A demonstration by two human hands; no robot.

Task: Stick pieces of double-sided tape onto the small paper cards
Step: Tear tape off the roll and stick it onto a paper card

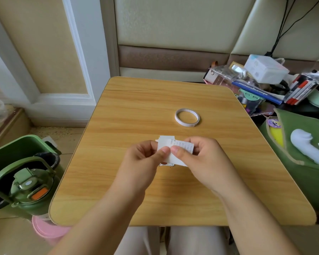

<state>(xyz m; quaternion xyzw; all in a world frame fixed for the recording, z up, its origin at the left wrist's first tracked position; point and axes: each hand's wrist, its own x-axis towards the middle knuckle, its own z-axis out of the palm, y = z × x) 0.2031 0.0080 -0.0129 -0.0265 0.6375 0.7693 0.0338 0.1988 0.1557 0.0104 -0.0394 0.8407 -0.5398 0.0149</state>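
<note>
Both hands meet over the middle of the wooden table (136, 111). Between them is a small stack of white paper cards (180, 147), some with faint print. My left hand (145, 155) pinches the stack's left edge with its thumb on top. My right hand (197, 153) grips the right side, its thumb pressing on the top card. More card edges (166, 164) peek out below the hands on the table. A thin white roll of double-sided tape (187, 117) lies flat on the table beyond the hands, apart from them.
Left of the table stand a green bin (17, 150), a green bottle with a handle (28, 186) and a pink tub (46, 230). To the right are a green cushion (302, 144) with a white sock (307, 148), and a clutter of pens and boxes (265, 83).
</note>
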